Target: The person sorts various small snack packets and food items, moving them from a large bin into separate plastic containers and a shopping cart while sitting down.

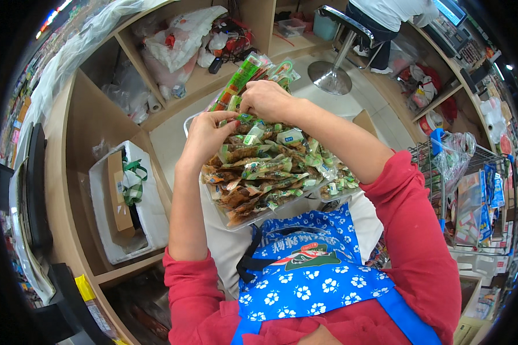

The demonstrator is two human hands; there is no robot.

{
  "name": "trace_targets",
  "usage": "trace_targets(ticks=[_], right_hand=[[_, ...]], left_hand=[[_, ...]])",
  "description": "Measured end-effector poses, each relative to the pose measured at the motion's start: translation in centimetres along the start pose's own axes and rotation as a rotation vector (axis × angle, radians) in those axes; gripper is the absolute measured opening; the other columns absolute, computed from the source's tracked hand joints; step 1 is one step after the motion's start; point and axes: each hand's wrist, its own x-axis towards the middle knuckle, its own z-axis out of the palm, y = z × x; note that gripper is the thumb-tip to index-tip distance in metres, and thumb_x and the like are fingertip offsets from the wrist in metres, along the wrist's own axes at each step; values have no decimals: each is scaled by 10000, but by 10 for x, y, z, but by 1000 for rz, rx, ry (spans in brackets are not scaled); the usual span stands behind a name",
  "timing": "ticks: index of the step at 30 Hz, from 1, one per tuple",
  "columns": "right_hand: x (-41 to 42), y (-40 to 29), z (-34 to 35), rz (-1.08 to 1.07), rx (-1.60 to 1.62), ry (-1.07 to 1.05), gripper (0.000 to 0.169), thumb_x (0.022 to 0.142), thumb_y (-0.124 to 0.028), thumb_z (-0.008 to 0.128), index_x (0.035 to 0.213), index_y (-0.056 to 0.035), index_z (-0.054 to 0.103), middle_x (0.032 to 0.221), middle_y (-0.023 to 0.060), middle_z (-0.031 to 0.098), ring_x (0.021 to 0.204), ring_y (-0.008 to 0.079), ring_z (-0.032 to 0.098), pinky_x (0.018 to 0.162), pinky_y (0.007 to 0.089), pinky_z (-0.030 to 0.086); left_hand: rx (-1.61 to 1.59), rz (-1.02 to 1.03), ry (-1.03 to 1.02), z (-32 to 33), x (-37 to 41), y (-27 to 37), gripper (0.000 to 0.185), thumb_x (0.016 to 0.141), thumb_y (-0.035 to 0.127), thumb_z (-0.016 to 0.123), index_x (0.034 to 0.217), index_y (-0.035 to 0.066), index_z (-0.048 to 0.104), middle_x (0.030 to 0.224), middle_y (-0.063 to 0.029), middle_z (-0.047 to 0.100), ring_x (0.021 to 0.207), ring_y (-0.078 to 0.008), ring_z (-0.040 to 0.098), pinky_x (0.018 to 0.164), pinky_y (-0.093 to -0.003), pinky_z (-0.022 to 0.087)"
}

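In front of me stands a clear plastic bin (259, 218) filled with rows of small vacuum-sealed snack packets (254, 168), brown inside with green-and-white printing. My left hand (209, 133) is over its far left part, thumb and forefinger pinching the edge of a small green packet (244, 117). Just beyond it, my right hand (267, 101) is bent down among the packets with curled fingers; its fingertips are partly hidden, so its hold is unclear. Long green-and-orange packets (237, 82) stick up at the bin's far end. A second clear tub (339, 194) of packets sits at the right.
Wooden counter shelves (155, 123) curve around me. On the left is a white foam box (108, 241) with cardboard inside. A bar stool (339, 71) and a standing person (384, 26) are beyond. To the right stands a wire shopping cart (479, 248) loaded with packages.
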Motion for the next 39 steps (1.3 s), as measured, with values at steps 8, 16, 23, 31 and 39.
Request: trace_targets(ticks=[8,16,23,31,39], right_hand=[[-22,18,-34,317,465,252,194,838,-153,625,1005,-105,712,942,130,692,865,298,665,785,390,519],[-34,19,-20,92,387,17,258,887,-183,574,1108,-82,662,1083,124,648,1031,304,572,921,393,440],[-68,25,-50,286,518,231,266,919,-230,590,1163,-146,655,1136,103,641,1071,254,569,956,368,429],[-130,44,-42,449,627,363,264,925,-219,581,1154,-112,657,1092,83,669,1008,194,604,883,316,461],[-282,105,58,1096,601,188,318,850,-278,637,1098,-85,686,1019,112,699,938,218,661,818,329,508]], left_hand=[[-17,104,332,-4,33,2,271,811,240,703,991,38,697,733,-114,683,666,-222,653,631,-337,494],[262,35,241,17,96,-15,332,735,272,661,1035,134,690,909,-150,696,860,-322,658,775,-409,505],[56,56,65,-6,90,-60,255,892,178,611,1112,59,658,891,-144,695,795,-217,639,755,-357,472],[68,-20,-130,-7,70,-49,230,915,92,570,1123,7,620,867,-89,672,779,-141,557,753,-323,457],[-96,92,-48,-18,73,-71,554,883,4,599,1400,99,425,1051,-117,644,879,-152,608,736,-280,480]])
